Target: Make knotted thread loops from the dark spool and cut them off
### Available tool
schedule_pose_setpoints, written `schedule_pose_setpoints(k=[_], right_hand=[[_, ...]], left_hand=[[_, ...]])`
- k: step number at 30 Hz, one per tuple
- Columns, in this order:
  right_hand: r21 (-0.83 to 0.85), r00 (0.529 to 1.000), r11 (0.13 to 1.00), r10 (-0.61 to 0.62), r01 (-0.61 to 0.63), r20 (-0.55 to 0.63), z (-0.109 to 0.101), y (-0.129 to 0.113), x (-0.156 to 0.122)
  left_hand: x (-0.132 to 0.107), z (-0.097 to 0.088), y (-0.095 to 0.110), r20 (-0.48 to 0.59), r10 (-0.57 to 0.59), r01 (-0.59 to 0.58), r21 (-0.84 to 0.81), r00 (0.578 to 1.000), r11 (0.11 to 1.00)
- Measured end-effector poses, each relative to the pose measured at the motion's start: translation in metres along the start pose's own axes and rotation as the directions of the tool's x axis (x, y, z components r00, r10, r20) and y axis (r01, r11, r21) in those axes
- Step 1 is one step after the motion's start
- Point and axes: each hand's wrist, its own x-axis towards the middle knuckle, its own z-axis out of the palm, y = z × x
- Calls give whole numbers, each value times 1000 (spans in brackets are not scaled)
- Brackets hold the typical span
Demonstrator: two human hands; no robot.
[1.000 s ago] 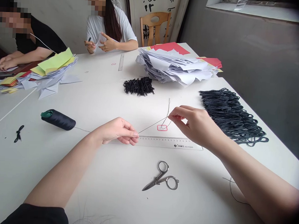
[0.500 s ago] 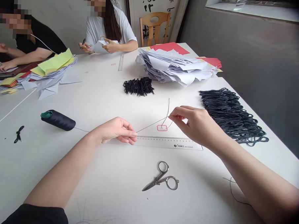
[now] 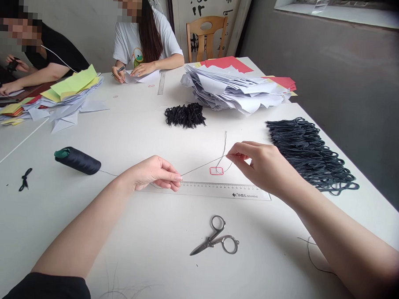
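Note:
My left hand (image 3: 155, 174) pinches a thin dark thread (image 3: 202, 166) just above the left end of a clear ruler (image 3: 217, 190). My right hand (image 3: 261, 165) pinches the same thread further right, and the thread is stretched taut between them over a small red square mark (image 3: 216, 170) on the white table (image 3: 149, 235). A loose end of the thread rises behind my right fingers. The thread trails left to a dark spool (image 3: 77, 159) lying on its side. Small steel scissors (image 3: 217, 240) lie in front of the ruler.
A heap of dark cord loops (image 3: 311, 156) lies at the right, a smaller black bundle (image 3: 185, 115) beyond the ruler. Stacks of white paper (image 3: 231, 91) and coloured paper (image 3: 63, 95) sit further back. Two other people work at the far side. A wooden chair (image 3: 206, 35) stands behind.
My left hand has slid slightly left along the ruler, lengthening the stretched thread. The person in white has put the paper down on the table.

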Motion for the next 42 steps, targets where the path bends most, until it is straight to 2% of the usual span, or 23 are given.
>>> schedule_pose_setpoints(k=[2,4,6,7,9,11,13,17,20,22,24,28,29,32,34,36,39,41,42], right_hand=[[-114,999,993,11,-8,33,-1,-3,-2],[-299,1000,954,-2,11,28,-5,-9,-8],[-417,996,905,-68,84,54,-10,-22,-19],[-407,987,900,-119,154,111,-13,-30,-26],[-282,926,901,-250,330,283,-17,-48,-43],[-199,830,855,-367,479,420,-17,-67,-60],[-201,752,802,-395,562,528,-10,-83,-75],[-328,757,767,-296,552,582,19,-97,-92],[-408,765,725,-250,554,594,38,-96,-91],[-442,780,699,-268,562,566,44,-93,-87],[-385,769,704,-363,596,527,45,-90,-82],[-75,658,719,-583,691,477,37,-89,-70],[-8,637,721,-607,693,474,35,-89,-67],[163,613,745,-634,646,471,31,-91,-58],[289,618,769,-633,570,466,29,-94,-52],[326,676,837,-548,440,493,28,-98,-44],[152,801,959,-284,240,527,29,-104,-34],[59,851,988,-154,144,503,31,-105,-29],[56,860,993,-116,102,497,32,-104,-28]], left_hand=[[0,0,0,-7,1,-2,-6,1000,1000],[0,0,0,-16,0,0,-11,1000,1000],[1,1,0,-19,-1,1,-12,1000,1000],[1,1,0,-16,0,0,-12,1000,1000],[1,0,0,-8,2,-2,-8,1000,1000],[2,0,-1,-1,2,-2,-3,1000,1000],[2,1,-2,1,0,0,4,1000,1000],[2,2,-2,-5,6,-6,12,1000,1000],[3,2,-3,2,16,-16,13,1000,1000],[3,2,-3,8,24,-25,13,1000,1000],[3,2,-4,11,29,-30,14,1000,999],[1,1,-2,2,43,-43,23,999,999],[0,1,-1,0,48,-48,25,999,999],[-2,1,0,-12,57,-56,33,998,998],[-3,1,0,-23,63,-62,38,998,997],[-3,1,0,-39,81,-79,38,996,996],[-4,1,0,-74,107,-106,20,991,994],[-5,1,0,-98,120,-120,-1,988,993],[-6,1,1,-108,125,-127,-13,986,992]])
